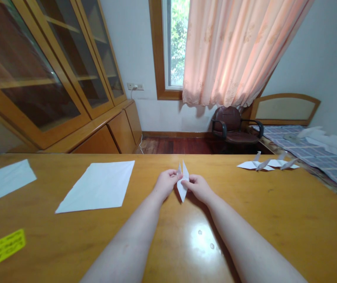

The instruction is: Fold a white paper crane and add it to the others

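Between my two hands, just above the wooden table (168, 243), is a folded white paper (183, 190) with two narrow points standing up and one point facing down toward me. My left hand (167, 183) pinches its left side near the upper points. Its right side is gripped by my right hand (197, 185), the thumb lying across the front. Fingertips behind the paper are partly hidden. Two folded paper cranes (264, 165) stand at the far right of the table, apart from my hands.
Left of my hands lies a white paper sheet (97, 186), with another sheet (6, 181) at the far left edge. A yellow label (1, 249) is at the lower left. Beyond the table are a glass-door cabinet (50, 129), an armchair (233, 122) and a bed (310, 141).
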Motion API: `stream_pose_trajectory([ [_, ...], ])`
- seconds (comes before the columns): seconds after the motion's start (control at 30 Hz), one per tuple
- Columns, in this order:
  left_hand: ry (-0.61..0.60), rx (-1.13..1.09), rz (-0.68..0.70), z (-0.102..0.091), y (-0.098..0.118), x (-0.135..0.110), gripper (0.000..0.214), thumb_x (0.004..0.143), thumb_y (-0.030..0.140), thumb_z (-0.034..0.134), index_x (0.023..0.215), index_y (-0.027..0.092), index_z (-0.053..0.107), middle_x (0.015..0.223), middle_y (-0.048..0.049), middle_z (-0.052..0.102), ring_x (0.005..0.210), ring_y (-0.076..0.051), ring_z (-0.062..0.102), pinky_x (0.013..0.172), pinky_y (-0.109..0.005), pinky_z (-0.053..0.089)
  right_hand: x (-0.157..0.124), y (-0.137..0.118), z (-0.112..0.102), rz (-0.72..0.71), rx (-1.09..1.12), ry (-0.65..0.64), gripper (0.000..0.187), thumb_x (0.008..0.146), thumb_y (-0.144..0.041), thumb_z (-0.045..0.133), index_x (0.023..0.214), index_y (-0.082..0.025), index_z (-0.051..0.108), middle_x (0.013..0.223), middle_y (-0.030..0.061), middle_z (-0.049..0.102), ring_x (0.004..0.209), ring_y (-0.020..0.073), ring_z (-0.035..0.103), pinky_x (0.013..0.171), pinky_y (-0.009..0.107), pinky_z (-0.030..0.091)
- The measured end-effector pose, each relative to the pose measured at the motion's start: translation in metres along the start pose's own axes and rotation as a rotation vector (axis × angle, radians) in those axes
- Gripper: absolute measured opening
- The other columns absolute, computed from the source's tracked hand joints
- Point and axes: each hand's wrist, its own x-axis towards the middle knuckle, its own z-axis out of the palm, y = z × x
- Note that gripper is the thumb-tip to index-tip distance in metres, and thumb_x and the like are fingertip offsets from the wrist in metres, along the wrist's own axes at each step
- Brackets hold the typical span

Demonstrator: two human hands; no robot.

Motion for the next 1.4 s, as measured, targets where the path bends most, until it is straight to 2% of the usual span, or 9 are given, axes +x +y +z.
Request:
stream_pose_trajectory([
  [0.17, 0.006, 0.013, 0.018, 0.0023, 0.0045, -0.0027, 0.026, 0.067, 0.036, 0.067, 0.077, 0.012, 0.066, 0.072, -0.0051, 0.069, 0.066, -0.016, 0.061, 0.062, -0.026, 0.045, 0.0017, 0.0026, -0.0005, 0.01, 0.011, 0.01, 0.026, 0.071, -0.038, 0.059, 0.067, -0.012, 0.058, 0.057, -0.0011, 0.052, 0.052, 0.009, 0.043, 0.05, 0.022, 0.031],
  [0.3, 0.003, 0.006, 0.038, 0.0017, 0.0025, -0.0019, 0.026, 0.066, 0.037, 0.068, 0.076, 0.013, 0.063, 0.071, -0.0038, 0.067, 0.065, -0.015, 0.06, 0.061, -0.024, 0.044, 0.0003, 0.0013, -0.0009, 0.02, -0.009, 0.003, 0.023, 0.07, -0.035, 0.059, 0.065, -0.012, 0.058, 0.056, -0.0017, 0.051, 0.051, 0.0083, 0.041, 0.049, 0.021, 0.03],
  [0.53, 0.122, 0.014, 0.083, -0.0029, -0.0029, 0.0043, 0.027, 0.063, 0.037, 0.07, 0.072, 0.013, 0.061, 0.067, -0.0037, 0.066, 0.062, -0.014, 0.059, 0.059, -0.024, 0.044, -0.0026, -0.0018, -0.0017, 0.049, -0.066, -0.116, 0.018, 0.068, -0.029, 0.058, 0.061, -0.013, 0.056, 0.051, -0.0036, 0.047, 0.047, 0.007, 0.037, 0.046, 0.02, 0.026],
  [0.83, 0.105, -0.009, 0.086, -0.0023, -0.0022, 0.0035, 0.023, 0.065, 0.036, 0.067, 0.071, 0.014, 0.062, 0.07, -0.0043, 0.067, 0.066, -0.016, 0.061, 0.063, -0.026, 0.046, -0.0016, 0.0027, -0.0033, 0.046, -0.036, -0.13, 0.017, 0.068, -0.029, 0.058, 0.066, -0.012, 0.059, 0.055, -0.0028, 0.05, 0.049, 0.0072, 0.039, 0.048, 0.02, 0.028],
  [1.07, 0.198, -0.122, 0.111, -0.0017, -0.0031, 0.0059, 0.03, 0.068, 0.04, 0.064, 0.084, 0.017, 0.053, 0.073, -0.0017, 0.063, 0.061, -0.012, 0.058, 0.058, -0.023, 0.046, -0.0031, 0.001, -0.0033, 0.04, -0.063, -0.158, 0.016, 0.068, -0.027, 0.058, 0.063, -0.012, 0.059, 0.053, -0.0029, 0.049, 0.049, 0.0073, 0.039, 0.047, 0.02, 0.028],
  [1.2, 0.205, -0.07, 0.126, -0.0028, -0.0023, 0.005, 0.027, 0.071, 0.042, 0.059, 0.077, 0.017, 0.054, 0.072, -0.0003, 0.059, 0.066, -0.012, 0.058, 0.06, -0.023, 0.046, -0.003, 0.0017, -0.0025, 0.042, -0.06, -0.143, 0.016, 0.068, -0.027, 0.057, 0.064, -0.012, 0.06, 0.054, -0.0024, 0.05, 0.05, 0.008, 0.041, 0.048, 0.02, 0.03],
  [1.4, 0.181, 0.08, 0.18, -0.0048, -0.0006, 0.0035, 0.023, 0.069, 0.039, 0.061, 0.07, 0.016, 0.056, 0.065, 0.001, 0.056, 0.063, -0.012, 0.053, 0.06, -0.022, 0.043, -0.0052, -0.0022, -0.0017, 0.03, -0.105, -0.163, 0.015, 0.068, -0.027, 0.056, 0.061, -0.013, 0.058, 0.052, -0.0032, 0.047, 0.05, 0.0074, 0.038, 0.047, 0.019, 0.028],
])
